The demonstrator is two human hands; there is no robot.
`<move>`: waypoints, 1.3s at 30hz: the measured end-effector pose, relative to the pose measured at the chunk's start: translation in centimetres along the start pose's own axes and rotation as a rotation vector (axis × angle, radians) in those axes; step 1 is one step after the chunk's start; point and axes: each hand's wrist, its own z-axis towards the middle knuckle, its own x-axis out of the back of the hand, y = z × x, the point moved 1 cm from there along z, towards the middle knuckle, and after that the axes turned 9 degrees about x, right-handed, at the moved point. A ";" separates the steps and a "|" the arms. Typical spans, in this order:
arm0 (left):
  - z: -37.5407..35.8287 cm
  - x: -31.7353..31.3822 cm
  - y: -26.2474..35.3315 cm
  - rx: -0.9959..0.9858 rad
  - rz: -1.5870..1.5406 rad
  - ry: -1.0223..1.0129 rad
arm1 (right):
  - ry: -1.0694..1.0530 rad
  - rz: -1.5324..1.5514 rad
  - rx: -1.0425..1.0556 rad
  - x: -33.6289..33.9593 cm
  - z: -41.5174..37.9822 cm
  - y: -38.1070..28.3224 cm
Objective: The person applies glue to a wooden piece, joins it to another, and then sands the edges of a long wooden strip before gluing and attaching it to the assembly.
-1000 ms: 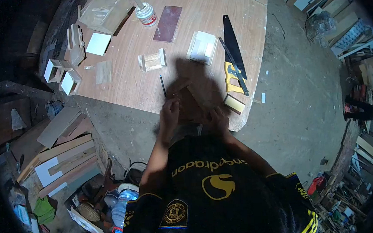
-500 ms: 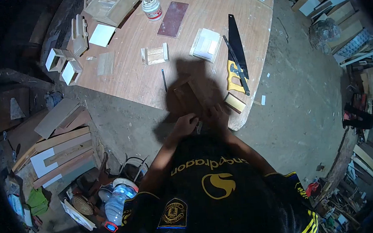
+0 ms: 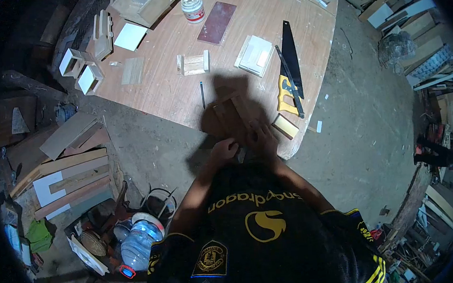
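Note:
My left hand (image 3: 225,151) is at the table's near edge, its fingers curled together in shadow; whatever they hold is too dark to make out. Just to its right, my right hand (image 3: 262,139) rests over the edge, fingers bent, beside a shaded wooden piece (image 3: 230,115) that lies on the table. A sanding block (image 3: 285,126) with a pale top lies right of my right hand. Beyond it are a handsaw (image 3: 287,93) with a yellow handle and a dark thin tool (image 3: 290,80) across it. A pencil (image 3: 202,94) lies up and left of my hands.
The wooden table (image 3: 167,101) also bears a small wooden piece with raised ends (image 3: 194,64), a white-topped block (image 3: 254,55), a reddish-brown board (image 3: 217,22) and a glue jar (image 3: 193,9). Boards (image 3: 73,177) and a large plastic bottle (image 3: 141,243) are on the floor at left.
The view has shifted slightly, so the table items appear a little to the right. My right hand's fingers have moved slightly; my left hand stays nearly in place.

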 end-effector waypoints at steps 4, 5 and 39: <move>-0.5 0.1 0.4 0.020 0.007 -0.005 | -0.009 -0.014 0.066 0.8 0.5 -0.7; -0.5 0.0 0.2 0.028 0.011 -0.002 | -0.009 -0.014 0.068 0.6 0.4 -0.5; -1.8 1.8 2.5 0.084 0.013 -0.028 | -0.036 0.022 0.047 -0.5 0.2 0.7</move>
